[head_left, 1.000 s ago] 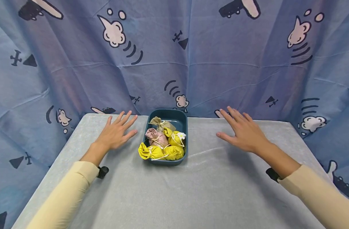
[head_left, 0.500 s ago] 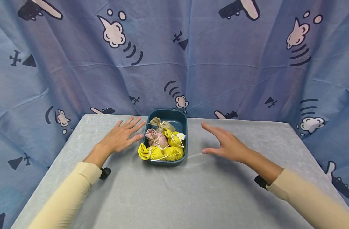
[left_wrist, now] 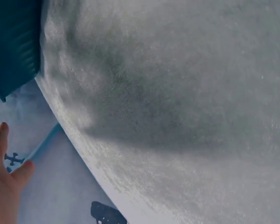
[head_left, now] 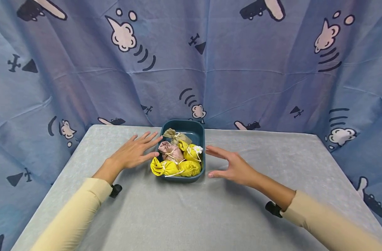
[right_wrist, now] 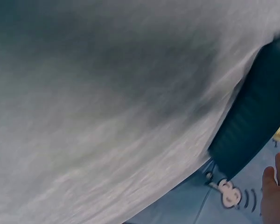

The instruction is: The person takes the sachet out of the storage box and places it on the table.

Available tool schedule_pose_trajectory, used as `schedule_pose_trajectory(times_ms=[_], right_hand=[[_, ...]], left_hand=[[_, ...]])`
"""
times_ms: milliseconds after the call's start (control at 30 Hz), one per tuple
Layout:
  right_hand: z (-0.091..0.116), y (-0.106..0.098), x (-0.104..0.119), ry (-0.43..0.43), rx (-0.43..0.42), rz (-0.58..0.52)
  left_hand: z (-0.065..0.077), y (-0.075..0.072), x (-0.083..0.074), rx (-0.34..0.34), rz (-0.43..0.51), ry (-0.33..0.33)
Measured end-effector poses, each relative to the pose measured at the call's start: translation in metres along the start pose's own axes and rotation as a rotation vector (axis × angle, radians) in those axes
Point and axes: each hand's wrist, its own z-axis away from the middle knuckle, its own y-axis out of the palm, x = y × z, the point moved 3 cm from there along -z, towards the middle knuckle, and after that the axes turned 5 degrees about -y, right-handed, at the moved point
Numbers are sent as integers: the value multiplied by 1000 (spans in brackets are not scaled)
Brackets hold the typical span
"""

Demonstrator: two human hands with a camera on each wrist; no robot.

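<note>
A dark teal bin (head_left: 195, 129) stands near the table's far edge. Inside it lie several small tied cloth pouches: a beige pouch (head_left: 180, 137) at the back, a pink pouch (head_left: 171, 152) at the left, a yellow pouch with a white flower (head_left: 191, 153) and more yellow pouches (head_left: 191, 168) in front. My left hand (head_left: 132, 151) is at the bin's left rim, fingers spread; whether it touches is hard to tell. On the other side, my right hand (head_left: 236, 168) reaches toward the right wall, thumb and fingers apart, holding nothing. In the right wrist view the bin's side (right_wrist: 256, 107) shows.
A grey cloth covers the table (head_left: 184, 216). Behind and beside it hangs a blue printed curtain (head_left: 241, 52). Each wrist wears a small black camera, such as the right one (head_left: 273, 209).
My right hand has moved left and nearer, from well away to close beside the bin. The left hand has shifted right to the bin's rim. The bin and pouches have not moved.
</note>
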Motion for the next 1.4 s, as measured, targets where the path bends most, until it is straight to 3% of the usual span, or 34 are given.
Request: schedule_pose_trajectory(times_ms=[533, 1400], right_hand=[[-19, 34, 13, -56, 99, -30], [-32, 52, 20, -83, 113, 82]], left_hand=[[-2, 5, -4, -5, 16, 36], [-4, 7, 0, -29, 30, 56]])
